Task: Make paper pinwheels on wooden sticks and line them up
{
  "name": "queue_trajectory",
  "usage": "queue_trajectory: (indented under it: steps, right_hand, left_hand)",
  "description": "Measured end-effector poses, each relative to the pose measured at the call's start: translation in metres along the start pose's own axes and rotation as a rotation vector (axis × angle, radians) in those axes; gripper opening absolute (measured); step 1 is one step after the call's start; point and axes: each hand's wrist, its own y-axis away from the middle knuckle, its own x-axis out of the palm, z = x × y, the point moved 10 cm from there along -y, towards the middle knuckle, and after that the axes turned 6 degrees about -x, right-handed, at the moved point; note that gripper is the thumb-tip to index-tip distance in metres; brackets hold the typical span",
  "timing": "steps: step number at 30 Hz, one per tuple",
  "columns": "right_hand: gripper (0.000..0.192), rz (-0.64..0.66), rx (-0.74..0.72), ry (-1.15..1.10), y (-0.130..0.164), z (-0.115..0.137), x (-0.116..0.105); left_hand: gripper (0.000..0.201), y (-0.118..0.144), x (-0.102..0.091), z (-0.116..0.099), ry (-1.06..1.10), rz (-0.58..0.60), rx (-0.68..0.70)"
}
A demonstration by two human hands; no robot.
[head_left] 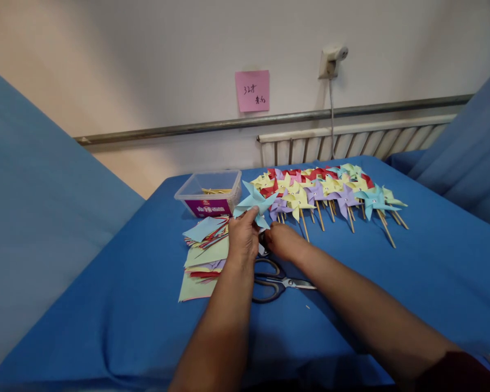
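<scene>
My left hand (242, 238) pinches a light blue paper pinwheel (255, 204) and holds it just above the blue cloth. My right hand (282, 241) is curled close beside it, fingers closed at the pinwheel's lower part; what it grips is hidden. Black-handled scissors (274, 280) lie on the cloth just under both wrists. A loose stack of coloured paper squares (204, 255) lies left of my left hand.
Several finished pinwheels (330, 191) on wooden sticks lie in rows at the back right of the blue-covered table (392, 283). A clear plastic box (209, 191) with sticks stands at the back left. Behind are a wall, a radiator and a pink note (252, 90).
</scene>
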Motion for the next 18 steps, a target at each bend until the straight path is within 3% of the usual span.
queue_trajectory:
  steps: [8, 18]
  right_hand:
    - [0.020, 0.027, 0.033, 0.027, 0.0051, -0.0008, -0.0015]
    - [0.030, 0.036, 0.044, 0.051, 0.0018, 0.0028, 0.0043]
  left_hand:
    - [0.027, 0.0011, 0.0003, -0.0008, -0.003, -0.002, 0.004]
    - [0.028, 0.0015, -0.0012, -0.0008, -0.003, -0.032, -0.004]
